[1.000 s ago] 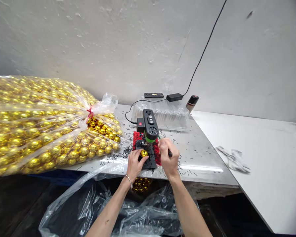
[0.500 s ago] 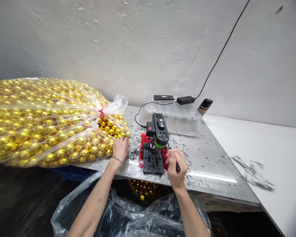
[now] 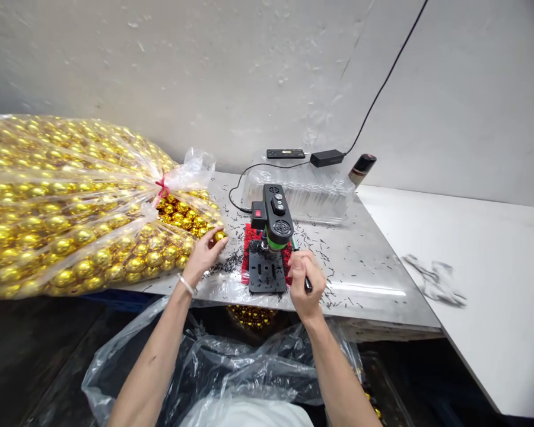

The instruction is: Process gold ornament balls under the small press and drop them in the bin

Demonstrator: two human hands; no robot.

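Between the thumb and fingers of my left hand (image 3: 201,256) is one shiny gold ball (image 3: 219,236), at the open mouth of a large clear bag of gold balls (image 3: 84,237). My right hand (image 3: 306,279) is wrapped round the black-tipped lever (image 3: 308,286) on the right side of a small black bench drill press (image 3: 276,216). The machine has a green ring low on its head and a slotted black base plate (image 3: 267,277). A red mat (image 3: 245,270) lies under the base. No ball sits on the plate.
Black shavings (image 3: 320,249) litter the metal table (image 3: 374,273). Behind the machine lie a clear plastic tray (image 3: 311,198), a power adapter (image 3: 327,158), a phone-like black slab (image 3: 285,153) and a dark can (image 3: 362,168). A clear bag (image 3: 253,379) hangs open below; gloves (image 3: 436,280) lie right.
My left hand has come away from the bag's mouth, and a gold ball now shows in its fingers. My right hand stays on the lever. The whole view has shifted slightly.
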